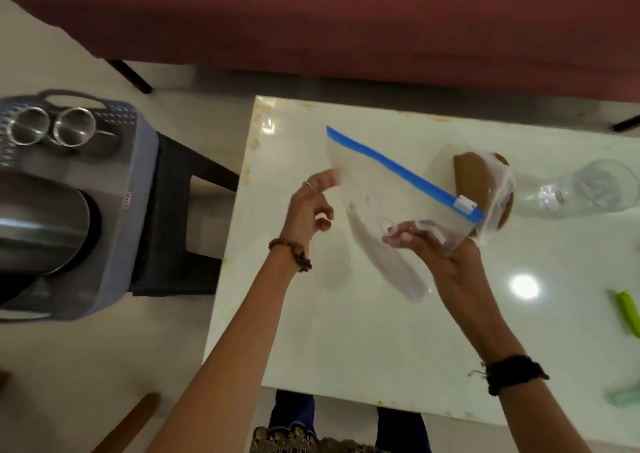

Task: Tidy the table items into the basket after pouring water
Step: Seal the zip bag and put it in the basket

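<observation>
Head view: right hand (420,244) grips the zip bag (388,189), left hand (308,206) pinches its edge; carry it flat toward the basket (138,161) at nine o'clock.

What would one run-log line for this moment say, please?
stage: tidying | right hand: holds zip bag | left hand: at bag edge | basket: steel cups

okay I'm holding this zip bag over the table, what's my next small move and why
Probably carry the zip bag left and drop it in the basket. Both hands, left hand and right hand, hold it off the table; steel cups already sit there.
</observation>
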### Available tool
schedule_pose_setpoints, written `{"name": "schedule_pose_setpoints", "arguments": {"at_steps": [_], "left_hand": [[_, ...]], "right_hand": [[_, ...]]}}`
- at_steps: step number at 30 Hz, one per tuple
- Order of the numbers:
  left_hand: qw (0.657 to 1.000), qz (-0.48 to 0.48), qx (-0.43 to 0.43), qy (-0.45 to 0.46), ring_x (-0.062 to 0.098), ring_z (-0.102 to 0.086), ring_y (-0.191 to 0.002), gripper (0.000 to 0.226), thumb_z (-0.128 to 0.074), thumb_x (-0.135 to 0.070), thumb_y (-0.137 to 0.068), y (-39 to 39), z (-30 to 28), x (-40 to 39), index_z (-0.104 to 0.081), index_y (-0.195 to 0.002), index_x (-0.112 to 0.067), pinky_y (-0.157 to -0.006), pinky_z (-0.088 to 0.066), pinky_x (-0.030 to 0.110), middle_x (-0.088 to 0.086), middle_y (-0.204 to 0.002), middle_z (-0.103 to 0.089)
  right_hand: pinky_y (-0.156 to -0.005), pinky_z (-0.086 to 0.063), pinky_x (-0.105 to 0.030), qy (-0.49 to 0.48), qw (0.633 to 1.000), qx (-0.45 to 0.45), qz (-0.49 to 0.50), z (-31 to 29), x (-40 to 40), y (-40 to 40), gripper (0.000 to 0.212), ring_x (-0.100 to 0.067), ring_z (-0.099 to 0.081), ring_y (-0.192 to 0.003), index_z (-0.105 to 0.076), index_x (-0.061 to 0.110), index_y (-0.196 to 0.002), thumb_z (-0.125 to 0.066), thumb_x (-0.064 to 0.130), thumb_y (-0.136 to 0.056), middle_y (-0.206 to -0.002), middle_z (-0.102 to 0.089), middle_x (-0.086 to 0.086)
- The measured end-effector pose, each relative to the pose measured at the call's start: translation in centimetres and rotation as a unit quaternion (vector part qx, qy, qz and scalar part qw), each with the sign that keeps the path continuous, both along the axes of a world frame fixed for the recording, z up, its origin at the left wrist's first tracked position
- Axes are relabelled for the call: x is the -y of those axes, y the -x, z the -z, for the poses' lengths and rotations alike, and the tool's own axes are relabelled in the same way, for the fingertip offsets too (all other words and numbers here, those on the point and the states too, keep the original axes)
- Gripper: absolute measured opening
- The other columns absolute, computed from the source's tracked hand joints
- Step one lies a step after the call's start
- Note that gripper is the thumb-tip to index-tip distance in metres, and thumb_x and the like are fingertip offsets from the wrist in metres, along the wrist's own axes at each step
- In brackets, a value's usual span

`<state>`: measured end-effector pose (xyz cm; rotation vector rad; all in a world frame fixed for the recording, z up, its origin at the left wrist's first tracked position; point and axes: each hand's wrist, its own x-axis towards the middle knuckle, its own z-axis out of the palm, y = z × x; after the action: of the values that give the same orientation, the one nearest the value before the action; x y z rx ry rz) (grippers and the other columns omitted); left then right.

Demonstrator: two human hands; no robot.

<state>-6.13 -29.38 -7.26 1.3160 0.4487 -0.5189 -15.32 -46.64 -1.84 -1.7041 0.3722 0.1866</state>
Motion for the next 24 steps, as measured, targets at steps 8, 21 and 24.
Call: {"name": "schedule_pose_setpoints", "arguments": {"at_steps": [8,21,24], "left_hand": [[0.997,-0.003,0.080,0.010,0.002,-0.055,-0.049,0.031,-0.052,-0.003,-0.086,-1.0,-2.8,-9.5,-0.067,-0.070,-0.026,-0.044,-0.044,0.016,-0.011,-0.068,-0.066],[0.875,-0.373,0.220,-0.217,0.014,-0.053,-0.064,0.019,-0.049,0.005,-0.087,-4.0,-7.6,-27.4,-0.056,-0.086,-0.012,-0.062,-0.049,0.022,0.005,-0.075,-0.056],[0.847,-0.424,0.191,-0.259,0.015,-0.056,-0.074,0.025,-0.049,0.008,-0.084,-5.6,-7.1,-29.1,-0.051,-0.110,0.006,-0.075,-0.053,0.027,0.010,-0.087,-0.058]], "right_hand": [[-0.089,-0.051,-0.023,-0.038,0.991,0.034,-0.122,-3.0,-6.5,-5.1,0.017,-0.017,-0.068,-0.092,-0.069,-0.003,-0.089,-0.058,0.010,-0.083,-0.091,-0.074,-0.009],[-0.084,-0.049,-0.020,-0.051,0.959,0.110,-0.256,-4.0,-28.1,-16.2,0.016,-0.010,-0.067,-0.089,-0.070,0.016,-0.098,-0.056,0.013,-0.091,-0.093,-0.071,0.001],[-0.082,-0.050,-0.023,-0.056,0.957,0.125,-0.257,-2.6,-31.9,-18.1,0.015,-0.013,-0.066,-0.085,-0.069,0.011,-0.099,-0.056,0.010,-0.091,-0.090,-0.069,0.001]]}}
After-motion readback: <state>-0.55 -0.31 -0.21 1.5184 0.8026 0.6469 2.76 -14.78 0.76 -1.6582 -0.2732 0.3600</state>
